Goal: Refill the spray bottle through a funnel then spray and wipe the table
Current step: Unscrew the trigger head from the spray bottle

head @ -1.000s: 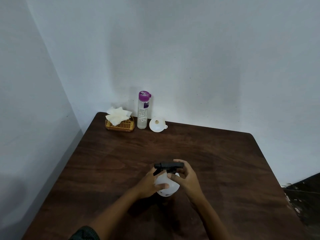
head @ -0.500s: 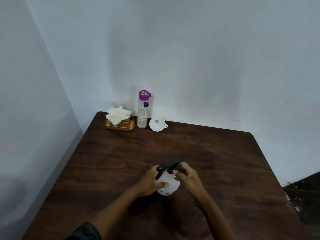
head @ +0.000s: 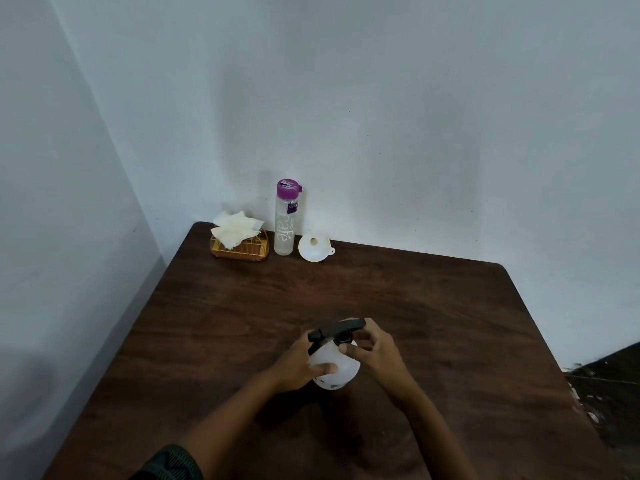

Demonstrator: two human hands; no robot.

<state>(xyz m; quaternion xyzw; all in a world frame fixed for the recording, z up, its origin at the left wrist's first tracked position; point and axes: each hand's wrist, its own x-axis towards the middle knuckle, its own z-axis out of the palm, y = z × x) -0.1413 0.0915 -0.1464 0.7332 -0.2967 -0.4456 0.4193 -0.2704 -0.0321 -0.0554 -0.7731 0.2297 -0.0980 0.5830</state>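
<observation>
The spray bottle (head: 335, 370) stands upright on the dark wooden table (head: 433, 323), at about 6 o'clock from the table's middle, near the person; its body is round, white and translucent, and its black spray head (head: 335, 331) sits on top with the long part lying roughly from 9 to 3 o'clock, tilted a little. The left hand (head: 297, 367) is wrapped around the left side of the body, thumb pressed across the front, so it grips the bottle; the right hand (head: 375, 355) is closed on the neck just under the head, fingertips pinching the dark collar from the 3 o'clock side; whether the head is loose or tight on the neck cannot be told. A dark green sleeve (head: 169, 464) shows at the bottom edge, at 7 o'clock.

At the far left corner, about 11 o'clock, three things stand in a row against the wall (head: 381, 116): a yellow wire holder (head: 239, 247) with crumpled white tissues (head: 235, 227) in it; just to its right a tall clear water bottle (head: 286, 221) with a purple cap, upright, with liquid inside; just right of that a white funnel (head: 314, 247), mouth tipped toward the camera, its small tab pointing to 3 o'clock. These three are well apart from the hands.
</observation>
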